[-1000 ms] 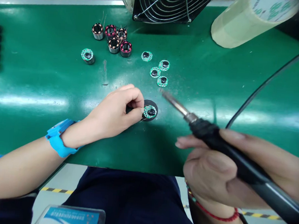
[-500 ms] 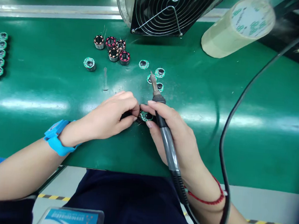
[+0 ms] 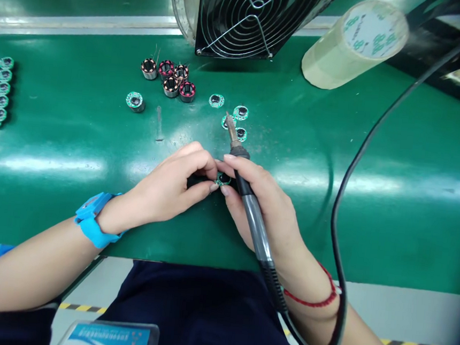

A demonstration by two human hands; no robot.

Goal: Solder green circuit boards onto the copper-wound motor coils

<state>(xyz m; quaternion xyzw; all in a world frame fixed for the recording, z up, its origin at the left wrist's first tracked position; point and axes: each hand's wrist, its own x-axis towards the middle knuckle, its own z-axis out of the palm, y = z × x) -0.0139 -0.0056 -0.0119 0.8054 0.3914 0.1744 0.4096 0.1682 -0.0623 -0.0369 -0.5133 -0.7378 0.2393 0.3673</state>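
Where the head camera looks down on the green bench mat [image 3: 57, 125], both hands meet over one piece: the left hand [image 3: 170, 189], a blue wrist strap [image 3: 93, 221] behind it, has thumb and forefinger pinched on the left edge of a small round circuit board [image 3: 223, 179], which sits on a dark holder [image 3: 195, 181] mid-mat, nearer the front edge; the right hand [image 3: 269, 211] presses thumb and forefinger to the board's right edge while its other fingers are closed round a soldering iron [image 3: 252, 217]; the iron's tip [image 3: 228, 121] points away from the person, well off the board, by the loose round boards [image 3: 241, 113] beyond; its cable [image 3: 341, 214] loops off to the right; further back lie wound coils [image 3: 169, 77] in a cluster, a fan [image 3: 247, 13] and a tape roll [image 3: 354, 44]. To my eye the step is seating and squaring the board on its holder, not soldering yet; the next move calls for a steady left pinch, the right fingertips freed, and the tip swung round onto a pad without nudging the board askew.
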